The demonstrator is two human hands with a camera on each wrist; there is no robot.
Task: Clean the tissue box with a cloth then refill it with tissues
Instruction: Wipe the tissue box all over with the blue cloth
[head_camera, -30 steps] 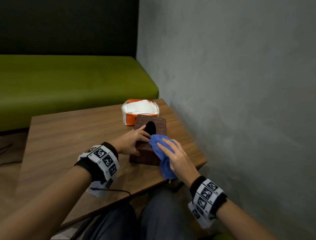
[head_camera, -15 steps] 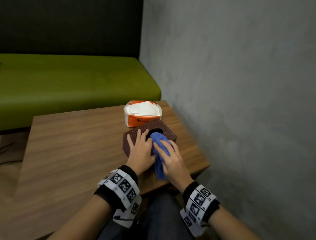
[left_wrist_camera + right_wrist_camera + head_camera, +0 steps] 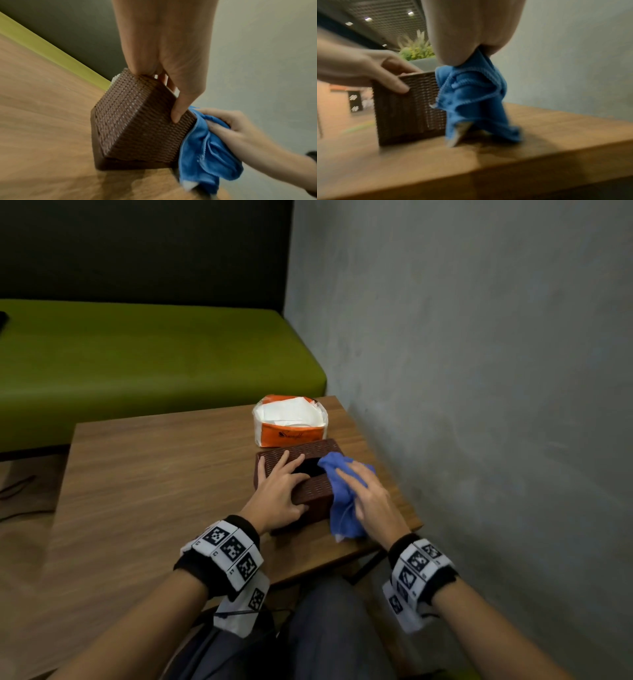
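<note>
A brown woven tissue box [image 3: 317, 487] stands near the table's right front corner, its dark oval opening facing up. My left hand [image 3: 281, 491] holds it, fingers spread over the top and thumb down the near side [image 3: 178, 108]. My right hand [image 3: 370, 501] grips a bunched blue cloth [image 3: 342, 508] and presses it against the box's right side. In the right wrist view the cloth [image 3: 471, 101] hangs down to the tabletop beside the box [image 3: 406, 111]. An opened orange pack of white tissues [image 3: 291, 422] sits just behind the box.
The wooden table [image 3: 154, 491] reaches left with bare surface; its right edge runs close to a grey wall [image 3: 479, 405]. A green bench [image 3: 137, 361] stands behind the table. My legs are under the near edge.
The box has been turned on the table. My left hand shifted from its left side onto the top. My right hand slid the cloth from the top to the right side.
</note>
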